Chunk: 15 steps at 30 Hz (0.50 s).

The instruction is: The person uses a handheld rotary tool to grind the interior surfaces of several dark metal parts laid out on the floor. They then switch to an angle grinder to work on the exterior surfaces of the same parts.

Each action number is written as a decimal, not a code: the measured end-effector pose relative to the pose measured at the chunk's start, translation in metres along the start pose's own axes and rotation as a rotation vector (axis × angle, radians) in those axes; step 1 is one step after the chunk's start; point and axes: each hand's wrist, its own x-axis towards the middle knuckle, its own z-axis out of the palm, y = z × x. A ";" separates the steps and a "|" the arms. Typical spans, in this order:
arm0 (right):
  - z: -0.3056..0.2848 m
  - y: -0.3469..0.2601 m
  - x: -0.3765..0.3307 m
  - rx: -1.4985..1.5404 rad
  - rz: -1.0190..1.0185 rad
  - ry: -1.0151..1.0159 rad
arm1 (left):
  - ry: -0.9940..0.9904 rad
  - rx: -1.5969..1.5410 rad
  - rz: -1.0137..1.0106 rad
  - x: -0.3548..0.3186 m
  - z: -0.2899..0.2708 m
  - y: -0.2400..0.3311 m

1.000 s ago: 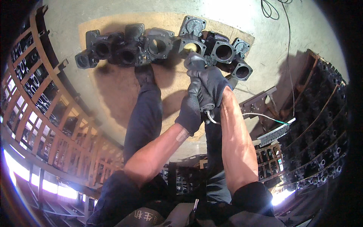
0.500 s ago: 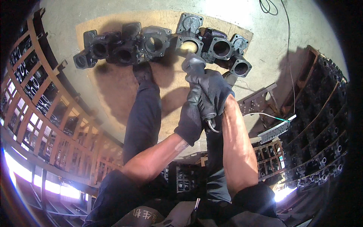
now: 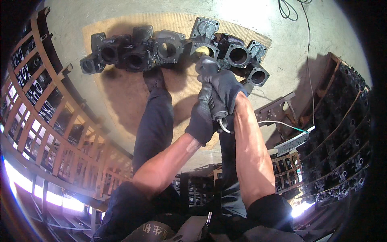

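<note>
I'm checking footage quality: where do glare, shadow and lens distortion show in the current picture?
In the head view: glare bleaches the pale floor near the top edge; broad shadows darken the tan mat; the slatted rack on the left bows with the fisheye; the corners fall to black; some of the black castings are too dark inside to read.

– where does your camera look from?
– your head: it's the left one of a pair, facing down over your jacket [image 3: 179,232] at the floor [image 3: 284,64].
– how near is it?
– near: your left hand [image 3: 200,117] and right hand [image 3: 228,86] sit mid-view, beyond your bare forearms [image 3: 254,149].
– and how wide?
– fisheye wide: the slatted rack [image 3: 39,34] at left and stacked dark parts [image 3: 338,129] at right curve along the rim.
</note>
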 end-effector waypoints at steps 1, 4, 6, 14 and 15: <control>0.003 0.004 -0.001 0.037 0.036 0.007 | -0.022 0.014 0.021 -0.002 -0.002 -0.001; 0.006 -0.001 -0.019 0.030 0.086 0.045 | 0.007 0.004 -0.020 -0.019 0.005 -0.003; 0.008 -0.001 -0.021 0.022 0.078 0.075 | 0.004 0.004 -0.009 -0.020 -0.001 -0.006; 0.013 -0.005 -0.027 0.023 0.088 0.053 | 0.036 -0.046 -0.037 -0.025 0.000 -0.002; 0.015 0.000 -0.024 0.078 0.079 0.068 | 0.038 -0.030 -0.046 -0.024 -0.001 -0.001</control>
